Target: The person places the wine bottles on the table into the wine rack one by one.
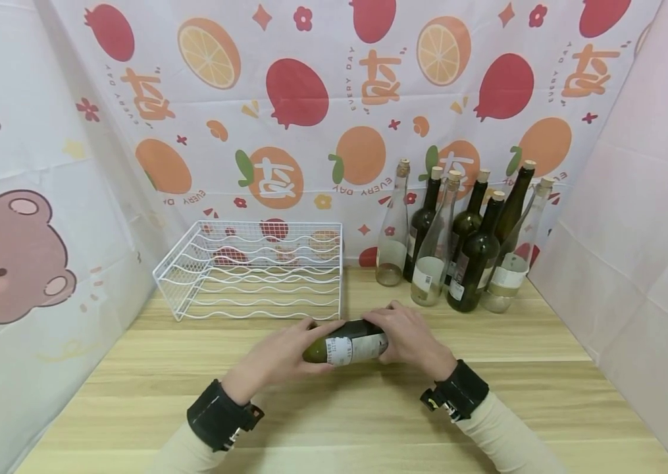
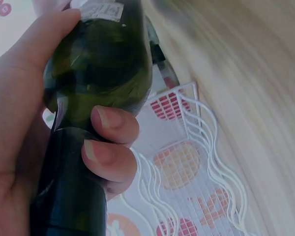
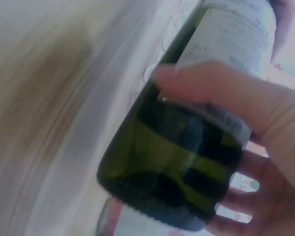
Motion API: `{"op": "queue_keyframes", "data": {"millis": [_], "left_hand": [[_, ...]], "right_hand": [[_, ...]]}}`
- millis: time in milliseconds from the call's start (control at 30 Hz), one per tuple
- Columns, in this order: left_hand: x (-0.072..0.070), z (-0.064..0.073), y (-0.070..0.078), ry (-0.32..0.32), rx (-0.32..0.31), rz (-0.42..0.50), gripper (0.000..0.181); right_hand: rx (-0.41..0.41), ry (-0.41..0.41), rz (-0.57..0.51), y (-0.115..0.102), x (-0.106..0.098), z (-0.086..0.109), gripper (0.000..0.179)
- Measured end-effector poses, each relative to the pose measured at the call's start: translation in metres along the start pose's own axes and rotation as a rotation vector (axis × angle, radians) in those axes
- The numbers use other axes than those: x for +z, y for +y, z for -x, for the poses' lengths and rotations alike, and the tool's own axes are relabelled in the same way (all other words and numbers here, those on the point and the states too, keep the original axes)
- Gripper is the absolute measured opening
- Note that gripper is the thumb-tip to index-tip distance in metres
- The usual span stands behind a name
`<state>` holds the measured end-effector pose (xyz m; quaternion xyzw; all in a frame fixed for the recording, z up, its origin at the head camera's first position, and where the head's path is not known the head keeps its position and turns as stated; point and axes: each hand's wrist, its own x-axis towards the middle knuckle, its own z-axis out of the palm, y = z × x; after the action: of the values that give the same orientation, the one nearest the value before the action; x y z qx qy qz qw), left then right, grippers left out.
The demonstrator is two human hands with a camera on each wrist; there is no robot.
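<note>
Bottle [image 1: 353, 343] of green glass lies crosswise between the two hands, its neck end under the left grip [image 1: 280, 352] and its base end under the right grip [image 1: 407, 336]. Left grip is clamped on it: in the left wrist view the fingers [image 2: 113, 162] curl round the neck and shoulder, with the thumb side along the body. Right grip is clamped near the base, thumb laid across the white label [image 3: 226, 39], the other fingers behind the glass. Whether the bottle touches the surface [image 1: 322, 428] below the grips cannot be told.

Just beyond the left grip sits a white wire rack [image 1: 182, 280] with wavy rails and mesh walls; its near right corner comes close to the bottle. Farther out and to the right of the right grip, seven corked bottles [image 1: 472, 270] stand upright in a tight group, three clear and four dark. Behind them and the rack hangs a fruit-print curtain [image 1: 298, 92]; a pink bear [image 1: 8, 257] shows on the cloth to the left of the left grip. Black bands [image 1: 464, 388] circle both wrists, over pale sleeves [image 1: 505, 438].
</note>
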<state>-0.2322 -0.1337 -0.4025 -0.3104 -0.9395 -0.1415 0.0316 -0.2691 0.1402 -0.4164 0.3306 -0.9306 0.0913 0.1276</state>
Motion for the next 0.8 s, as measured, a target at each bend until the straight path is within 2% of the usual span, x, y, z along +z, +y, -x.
{"op": "queue_keyframes", "data": {"millis": [267, 533, 800], "left_hand": [[-0.012, 0.004, -0.011, -0.007, 0.032, 0.022, 0.08], [-0.019, 0.01, -0.017, -0.02, 0.022, 0.044, 0.079], [-0.021, 0.017, -0.027, -0.001, 0.035, 0.036, 0.082]], "right_hand": [[-0.037, 0.017, -0.115, 0.006, -0.001, 0.001, 0.084], [-0.055, 0.013, -0.158, 0.013, -0.002, 0.002, 0.085], [-0.042, -0.02, -0.178, 0.019, -0.009, 0.004, 0.085]]}}
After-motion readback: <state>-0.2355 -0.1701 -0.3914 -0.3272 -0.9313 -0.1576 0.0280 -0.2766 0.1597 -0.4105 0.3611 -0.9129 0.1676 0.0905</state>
